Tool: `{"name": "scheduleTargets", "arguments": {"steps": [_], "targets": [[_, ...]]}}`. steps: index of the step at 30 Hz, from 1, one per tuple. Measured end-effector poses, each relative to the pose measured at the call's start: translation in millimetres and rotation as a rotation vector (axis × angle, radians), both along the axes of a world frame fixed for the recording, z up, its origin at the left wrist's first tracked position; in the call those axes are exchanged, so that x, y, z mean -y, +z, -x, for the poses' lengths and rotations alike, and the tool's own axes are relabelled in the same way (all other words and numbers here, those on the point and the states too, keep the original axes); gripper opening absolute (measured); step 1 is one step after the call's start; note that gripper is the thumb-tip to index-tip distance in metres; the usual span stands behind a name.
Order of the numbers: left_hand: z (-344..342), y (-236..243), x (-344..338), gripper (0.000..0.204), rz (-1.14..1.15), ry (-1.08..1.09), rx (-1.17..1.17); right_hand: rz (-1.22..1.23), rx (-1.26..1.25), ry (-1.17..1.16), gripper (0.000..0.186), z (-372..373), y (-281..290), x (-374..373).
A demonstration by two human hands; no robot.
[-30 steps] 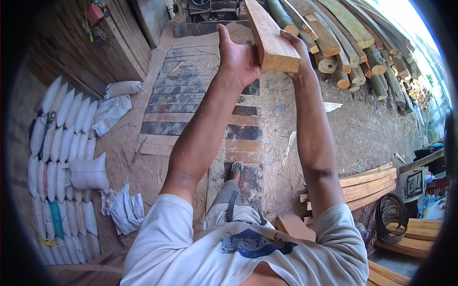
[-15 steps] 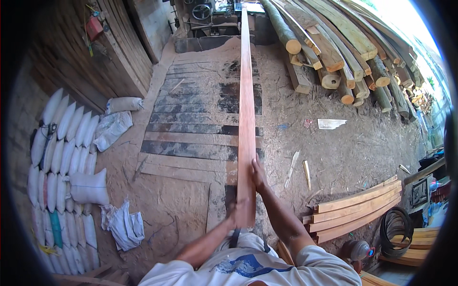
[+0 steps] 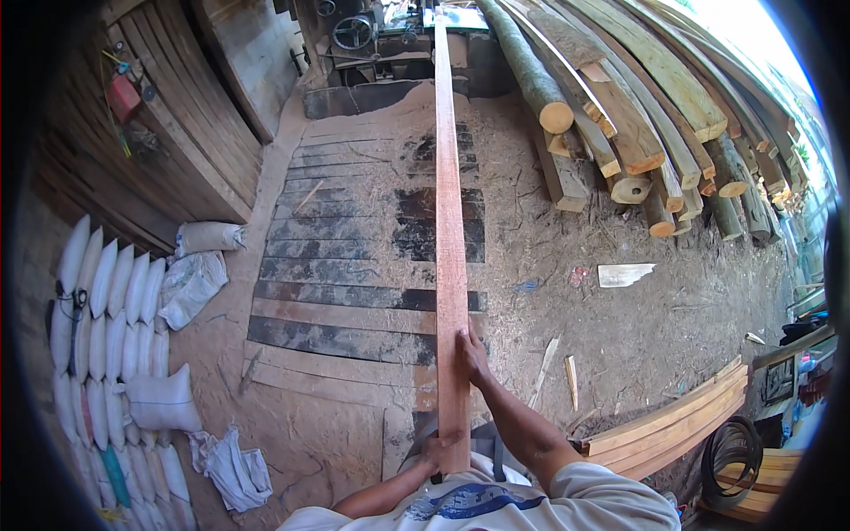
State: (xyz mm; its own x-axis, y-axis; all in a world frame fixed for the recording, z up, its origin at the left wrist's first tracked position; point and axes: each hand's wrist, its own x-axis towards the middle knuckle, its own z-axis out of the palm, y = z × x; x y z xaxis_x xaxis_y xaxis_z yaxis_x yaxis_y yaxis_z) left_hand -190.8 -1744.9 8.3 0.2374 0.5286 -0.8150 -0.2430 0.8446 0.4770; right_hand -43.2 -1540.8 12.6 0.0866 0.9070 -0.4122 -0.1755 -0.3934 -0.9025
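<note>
A long, reddish-brown sawn plank stretches from my waist straight ahead to a machine with a handwheel at the far end. My left hand is closed round the plank's left edge near its close end, beside my shirt. Farther along, my right hand grips the right edge, thumb on the upper face and the other fingers mostly hidden below. How the plank's far end meets the machine is too small to tell.
Logs and beams are piled at the far right. Curved cut boards lie at the near right, beside dark coiled bands. White sacks are stacked along the left. Sawdust-strewn floor boards lie left of the plank.
The view has tilted up, so the surroundings sit lower in the picture. Both hands keep hold of the plank, and its near end appears closer to my body.
</note>
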Motion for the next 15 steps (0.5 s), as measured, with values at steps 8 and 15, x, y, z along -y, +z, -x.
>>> {"name": "scheduleTargets", "arguments": {"steps": [8,15], "targets": [[-22,-13,-153,0.05,-0.075,0.031,0.063,-0.106,0.179,0.02,0.064,-24,-29,-150],[-25,-16,-285,0.051,-0.112,0.039,-0.023,-0.051,-0.002,0.01,0.059,-25,-21,-284]]}}
